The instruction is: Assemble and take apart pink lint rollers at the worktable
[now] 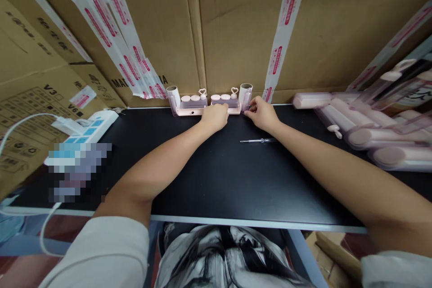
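At the back of the black table lies a pink holder (pixel 191 111) with round pink caps, heart-shaped loops and an upright white tube (pixel 246 92) at its right end. Another white tube (pixel 173 95) stands at the left end. My left hand (pixel 216 117) rests on the middle of the holder's front, its fingers curled over the edge. Beside the right end, my right hand (pixel 260 114) has thumb and fingertips brought together at the clear part there; what lies between them is too small to name. A thin clear screwdriver (pixel 257 141) lies on the table below my right hand.
Pink tubular pieces (pixel 374 137) are piled on the right. On the left are a white power strip (pixel 91 132) with a plugged cable and a pixelated object (pixel 83 171). Large cardboard boxes (pixel 236 22) rise behind the black table (pixel 216 180).
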`<state>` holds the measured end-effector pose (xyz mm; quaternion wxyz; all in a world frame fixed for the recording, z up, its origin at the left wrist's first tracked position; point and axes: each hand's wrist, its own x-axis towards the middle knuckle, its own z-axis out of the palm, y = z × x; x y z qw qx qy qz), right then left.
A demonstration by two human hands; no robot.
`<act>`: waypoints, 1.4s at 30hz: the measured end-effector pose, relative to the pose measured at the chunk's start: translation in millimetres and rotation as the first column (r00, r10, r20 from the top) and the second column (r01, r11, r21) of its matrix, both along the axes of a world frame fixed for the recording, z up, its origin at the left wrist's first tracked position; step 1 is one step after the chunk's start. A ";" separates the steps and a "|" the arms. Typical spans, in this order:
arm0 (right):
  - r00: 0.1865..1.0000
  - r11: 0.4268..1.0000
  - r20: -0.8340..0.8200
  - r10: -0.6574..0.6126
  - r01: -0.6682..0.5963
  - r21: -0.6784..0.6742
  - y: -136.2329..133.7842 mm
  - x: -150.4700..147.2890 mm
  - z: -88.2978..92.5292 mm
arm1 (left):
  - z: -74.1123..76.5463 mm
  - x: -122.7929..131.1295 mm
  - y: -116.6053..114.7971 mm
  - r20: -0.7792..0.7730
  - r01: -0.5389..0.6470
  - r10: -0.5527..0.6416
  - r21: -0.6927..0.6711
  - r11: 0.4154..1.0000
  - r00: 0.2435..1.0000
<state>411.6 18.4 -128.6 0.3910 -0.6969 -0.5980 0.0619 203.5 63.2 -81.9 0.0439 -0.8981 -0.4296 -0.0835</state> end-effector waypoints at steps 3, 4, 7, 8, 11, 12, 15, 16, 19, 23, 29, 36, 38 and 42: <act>1.000 1.000 -0.012 0.005 -0.005 0.002 0.1 0.2 0.5 | -1.1 0.6 -1.6 0.000 -0.002 0.002 0.012 1.000 1.000; 1.000 1.000 -0.017 0.009 -0.009 0.002 -0.3 0.1 1.1 | -1.1 0.9 -2.4 0.000 -0.002 0.002 0.014 1.000 1.000; 0.999 1.000 -0.034 0.022 -0.022 0.005 -2.6 -0.3 3.6 | 1.3 1.3 -5.5 0.006 0.001 -0.001 0.019 1.000 1.000; 0.999 1.000 -0.039 0.026 -0.026 0.004 -3.6 -0.6 4.3 | 3.1 1.2 -7.2 0.011 0.004 -0.004 0.020 1.000 1.000; 0.999 1.000 -0.052 0.015 -0.015 0.001 -5.4 -1.0 5.9 | 10.1 1.0 -18.4 0.032 0.034 -0.034 0.023 0.999 0.999; 0.998 1.000 -0.055 0.001 -0.001 0.002 -5.4 -0.8 6.5 | 12.3 1.3 -24.7 0.039 0.068 -0.069 0.018 0.998 0.997; 0.997 0.998 -0.054 -0.063 0.064 0.006 -4.7 0.8 11.2 | 16.0 3.5 -50.7 0.059 0.290 -0.287 -0.047 0.956 0.956; 0.995 0.996 -0.047 -0.086 0.086 0.005 -5.2 1.5 14.4 | 16.1 4.2 -60.3 0.061 0.369 -0.365 -0.078 0.926 0.929; 0.995 0.995 0.007 -0.100 0.100 -0.023 -15.5 1.4 29.5 | 15.7 2.2 -83.5 0.018 0.452 -0.454 -0.117 0.884 0.891; 0.989 0.980 0.093 0.112 -0.095 -0.172 -57.6 -6.9 46.9 | 18.9 -18.2 -90.8 -0.011 0.410 -0.413 -0.108 0.906 0.910; 0.838 0.916 0.440 0.323 -0.159 -0.369 -121.4 -0.7 33.5 | 17.7 -68.0 -87.1 0.000 0.351 -0.356 -0.164 0.922 0.935; 0.840 0.926 0.532 0.112 0.106 -0.363 -114.2 41.4 30.4 | 11.1 -95.3 -90.9 0.018 0.323 -0.328 -0.230 0.918 0.945; 0.844 0.935 0.531 0.078 0.122 -0.332 -120.9 46.0 39.8 | 10.1 -97.9 -88.5 0.054 0.325 -0.322 -0.245 0.913 0.945; 0.827 0.965 0.532 -0.182 0.255 -0.067 -171.7 78.0 63.4 | 7.5 -99.9 -81.8 0.092 0.343 -0.331 -0.265 0.901 0.939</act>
